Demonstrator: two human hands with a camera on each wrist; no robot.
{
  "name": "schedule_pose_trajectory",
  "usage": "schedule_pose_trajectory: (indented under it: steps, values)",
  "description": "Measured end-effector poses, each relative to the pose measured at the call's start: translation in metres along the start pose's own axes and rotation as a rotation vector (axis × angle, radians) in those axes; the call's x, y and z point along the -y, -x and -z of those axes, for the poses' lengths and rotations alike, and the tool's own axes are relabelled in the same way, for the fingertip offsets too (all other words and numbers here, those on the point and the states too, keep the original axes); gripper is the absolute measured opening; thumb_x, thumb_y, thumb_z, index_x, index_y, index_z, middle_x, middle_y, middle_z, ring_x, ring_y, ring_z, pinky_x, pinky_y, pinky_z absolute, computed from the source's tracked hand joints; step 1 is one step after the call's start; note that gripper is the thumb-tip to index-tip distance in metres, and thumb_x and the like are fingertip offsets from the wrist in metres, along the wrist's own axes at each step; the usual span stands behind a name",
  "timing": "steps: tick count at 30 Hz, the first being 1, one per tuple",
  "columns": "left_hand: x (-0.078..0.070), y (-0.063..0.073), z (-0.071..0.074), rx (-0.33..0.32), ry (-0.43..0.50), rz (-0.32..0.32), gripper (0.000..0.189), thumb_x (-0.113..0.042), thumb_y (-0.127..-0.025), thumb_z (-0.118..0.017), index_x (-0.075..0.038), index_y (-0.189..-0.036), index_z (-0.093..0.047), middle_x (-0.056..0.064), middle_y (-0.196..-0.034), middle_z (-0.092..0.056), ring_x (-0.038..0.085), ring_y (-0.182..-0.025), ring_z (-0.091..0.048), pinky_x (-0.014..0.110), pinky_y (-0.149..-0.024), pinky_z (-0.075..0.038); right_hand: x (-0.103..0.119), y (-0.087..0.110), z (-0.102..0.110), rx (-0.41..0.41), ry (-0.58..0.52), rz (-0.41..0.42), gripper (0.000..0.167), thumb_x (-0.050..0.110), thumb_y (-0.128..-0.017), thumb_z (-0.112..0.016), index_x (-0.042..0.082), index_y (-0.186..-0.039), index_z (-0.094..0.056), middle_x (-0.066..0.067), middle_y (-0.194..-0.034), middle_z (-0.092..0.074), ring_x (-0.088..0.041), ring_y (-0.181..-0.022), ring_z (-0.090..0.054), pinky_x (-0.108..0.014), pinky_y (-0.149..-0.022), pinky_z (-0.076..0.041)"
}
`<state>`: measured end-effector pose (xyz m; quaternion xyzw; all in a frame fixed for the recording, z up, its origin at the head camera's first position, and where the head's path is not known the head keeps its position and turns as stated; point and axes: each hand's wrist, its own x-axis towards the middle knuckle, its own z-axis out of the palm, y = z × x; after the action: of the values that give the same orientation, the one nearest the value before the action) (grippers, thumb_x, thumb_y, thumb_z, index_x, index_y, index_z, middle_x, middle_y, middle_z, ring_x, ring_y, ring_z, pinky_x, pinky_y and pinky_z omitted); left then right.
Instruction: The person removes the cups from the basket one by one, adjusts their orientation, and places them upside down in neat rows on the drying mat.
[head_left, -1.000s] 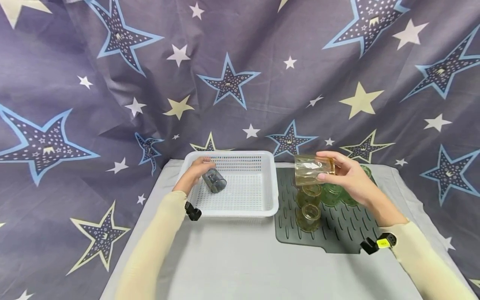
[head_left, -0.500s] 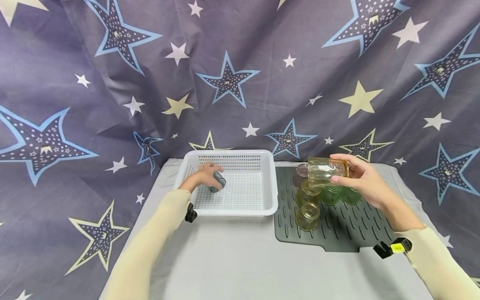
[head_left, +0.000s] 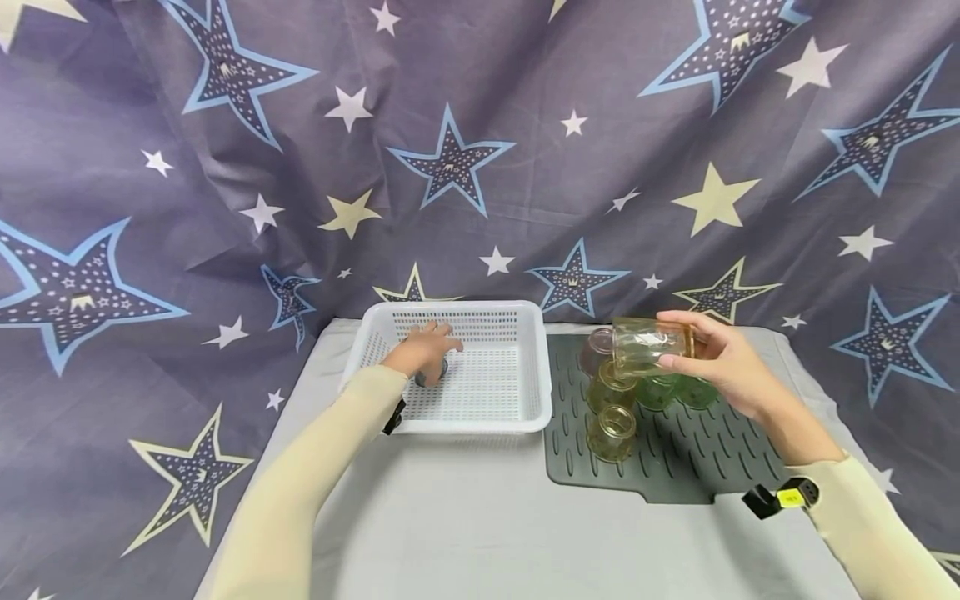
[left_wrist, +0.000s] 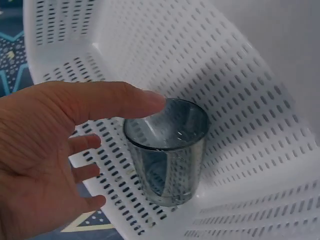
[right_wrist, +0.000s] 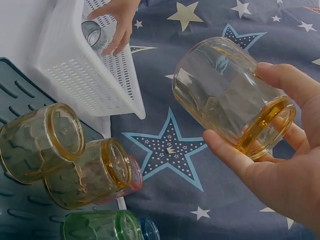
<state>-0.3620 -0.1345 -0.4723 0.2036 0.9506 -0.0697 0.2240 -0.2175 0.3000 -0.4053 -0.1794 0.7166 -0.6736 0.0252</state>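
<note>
Inside the white basket (head_left: 525, 417) lies a smoky blue-grey drinking glass (left_wrist: 170, 160), its mouth facing the left wrist camera. My left hand (head_left: 429, 348) hovers around it with fingers spread. In the left wrist view the thumb overlaps the glass's rim; whether it touches cannot be told. My right hand (head_left: 726, 360) grips an amber drinking glass (right_wrist: 220, 90) near its thick base, thumb and fingers on opposite sides. That glass is held sideways above the dark drying mat (head_left: 675, 467), its mouth pointing left.
Base up on the mat stand two amber glasses (head_left: 611, 435), a pink glass (head_left: 597, 348) and two green glasses (head_left: 697, 392). A blue glass (right_wrist: 150, 230) shows partly in the right wrist view. A star-patterned cloth (head_left: 480, 233) hangs behind the table.
My left hand has shifted right over the blue-grey glass, its fingers spreading and covering most of it in the head view. My right hand has moved slightly right with the amber glass, then stayed nearly still.
</note>
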Motion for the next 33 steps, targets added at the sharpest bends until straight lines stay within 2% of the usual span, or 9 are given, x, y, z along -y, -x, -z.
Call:
schedule_pose_trajectory:
  steps: [5,8,11,15,19,24,27,30,33]
  values:
    - [0.001,0.000,-0.010,0.028,-0.082,0.005,0.090,0.002,-0.069,-0.085,-0.026,-0.148,-0.052,0.010,-0.164,-0.032,0.037,-0.154,-0.023,0.063,-0.126,-0.013,0.000,0.004,0.006,-0.038,0.040,-0.002,0.060,-0.014,-0.088,-0.067,0.009,-0.142,-0.056,0.003,-0.128,-0.066,-0.009,-0.099,-0.069,-0.024,-0.080,-0.061]
    - [0.003,0.003,-0.014,0.037,-0.139,-0.017,0.089,0.003,-0.070,-0.085,-0.026,-0.148,-0.052,0.010,-0.156,-0.039,0.037,-0.148,-0.031,0.064,-0.125,-0.017,0.001,0.007,0.012,-0.051,0.067,0.009,0.060,-0.014,-0.089,-0.067,0.010,-0.142,-0.057,0.004,-0.129,-0.066,-0.009,-0.099,-0.069,-0.022,-0.078,-0.059]
    - [0.004,0.005,-0.017,0.009,-0.161,-0.056,0.078,0.005,-0.079,-0.077,-0.024,-0.147,-0.053,0.011,-0.151,-0.043,0.038,-0.144,-0.036,0.065,-0.123,-0.021,0.002,0.009,0.016,-0.065,0.088,0.024,0.059,-0.014,-0.088,-0.068,0.009,-0.142,-0.058,0.005,-0.129,-0.066,-0.008,-0.101,-0.068,-0.020,-0.078,-0.059]
    - [0.007,0.004,-0.020,-0.034,-0.167,-0.106,0.055,0.006,-0.095,-0.057,-0.020,-0.144,-0.056,0.012,-0.150,-0.045,0.038,-0.144,-0.037,0.065,-0.122,-0.025,0.002,0.011,0.019,-0.089,0.114,0.011,0.059,-0.013,-0.088,-0.069,0.008,-0.142,-0.057,0.005,-0.129,-0.065,-0.007,-0.102,-0.068,-0.020,-0.077,-0.059]
    - [0.009,-0.004,-0.024,-0.044,-0.169,-0.113,0.045,0.002,-0.100,-0.052,-0.018,-0.140,-0.059,0.011,-0.149,-0.047,0.036,-0.144,-0.038,0.063,-0.122,-0.025,-0.001,0.012,0.019,-0.109,0.163,-0.001,0.058,-0.013,-0.087,-0.070,0.004,-0.141,-0.056,0.005,-0.128,-0.064,-0.006,-0.102,-0.068,-0.019,-0.076,-0.058]
    - [0.011,-0.010,-0.027,-0.053,-0.158,-0.112,0.040,0.002,-0.098,-0.055,-0.018,-0.132,-0.062,0.009,-0.139,-0.054,0.033,-0.137,-0.044,0.061,-0.121,-0.029,-0.002,0.013,0.021,-0.121,0.293,-0.008,0.059,-0.010,-0.085,-0.074,-0.002,-0.140,-0.055,0.011,-0.127,-0.065,-0.002,-0.104,-0.066,-0.015,-0.081,-0.055]
    - [0.013,-0.011,-0.027,-0.041,-0.174,-0.112,0.042,0.003,-0.097,-0.056,-0.020,-0.133,-0.062,0.008,-0.141,-0.053,0.033,-0.137,-0.044,0.061,-0.121,-0.029,0.000,0.015,0.023,-0.107,0.394,-0.027,0.060,-0.004,-0.086,-0.077,0.003,-0.141,-0.057,0.015,-0.128,-0.064,0.001,-0.106,-0.064,-0.013,-0.083,-0.052]
    - [0.015,-0.012,-0.026,-0.028,-0.190,-0.113,0.044,0.004,-0.098,-0.056,-0.020,-0.135,-0.061,0.009,-0.142,-0.052,0.033,-0.138,-0.043,0.061,-0.121,-0.029,0.003,0.016,0.025,-0.095,0.494,-0.048,0.058,0.005,-0.086,-0.080,0.010,-0.140,-0.059,0.014,-0.125,-0.064,0.001,-0.105,-0.062,-0.013,-0.081,-0.051]
    - [0.014,-0.011,-0.023,-0.032,-0.194,-0.113,0.044,0.004,-0.097,-0.058,-0.020,-0.134,-0.061,0.009,-0.141,-0.054,0.033,-0.136,-0.045,0.059,-0.120,-0.032,0.005,0.016,0.028,-0.088,0.578,-0.060,0.057,0.011,-0.086,-0.082,0.012,-0.139,-0.060,0.012,-0.125,-0.063,0.001,-0.105,-0.061,-0.011,-0.081,-0.049]
